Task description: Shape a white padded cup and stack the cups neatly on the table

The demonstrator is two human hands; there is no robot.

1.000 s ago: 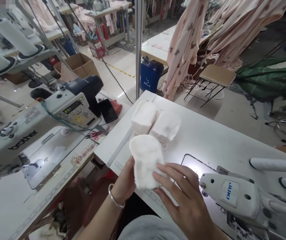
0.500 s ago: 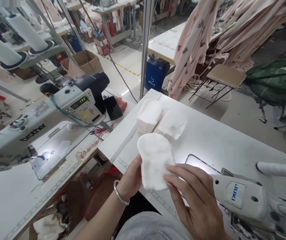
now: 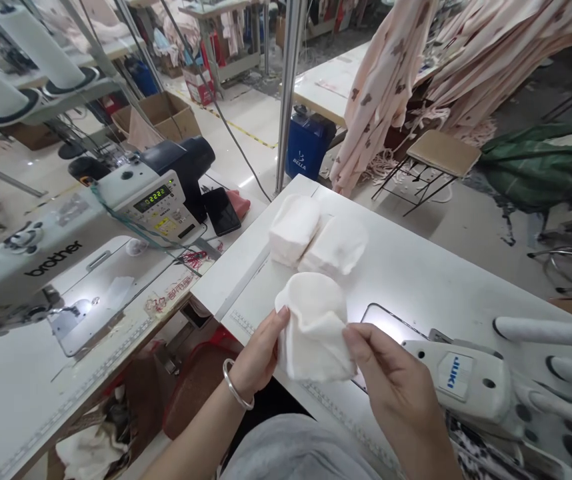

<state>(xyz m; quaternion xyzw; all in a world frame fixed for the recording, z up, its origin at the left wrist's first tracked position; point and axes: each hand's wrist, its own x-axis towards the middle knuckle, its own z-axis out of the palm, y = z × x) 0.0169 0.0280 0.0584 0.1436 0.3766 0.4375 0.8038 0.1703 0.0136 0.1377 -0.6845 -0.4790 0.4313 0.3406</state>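
Observation:
A stack of white fabric pieces [image 3: 313,357] is held above the near edge of the white table [image 3: 416,267]. My left hand [image 3: 261,350], with a silver bangle at its wrist, grips the stack's left side, thumb on top. The thumb and fingers of my right hand [image 3: 391,373] pinch the right edge of the top piece, which is folded up in a wavy ridge. Just beyond lie two more white stacks, the left stack [image 3: 293,227] and the right stack [image 3: 339,247], side by side on the table.
At left stands a Brother sewing machine [image 3: 66,247], with a phone [image 3: 221,212] behind it. A JUKI machine [image 3: 459,377] is at the right. A metal pole [image 3: 289,100] rises beyond the table. Farther back are a folding stool [image 3: 436,155] and hanging pink cloth [image 3: 376,87].
My right hand has gone from resting spread fingers on the stack to pinching its top piece. That piece, smooth before, is now lifted and folded. The view has shifted slightly.

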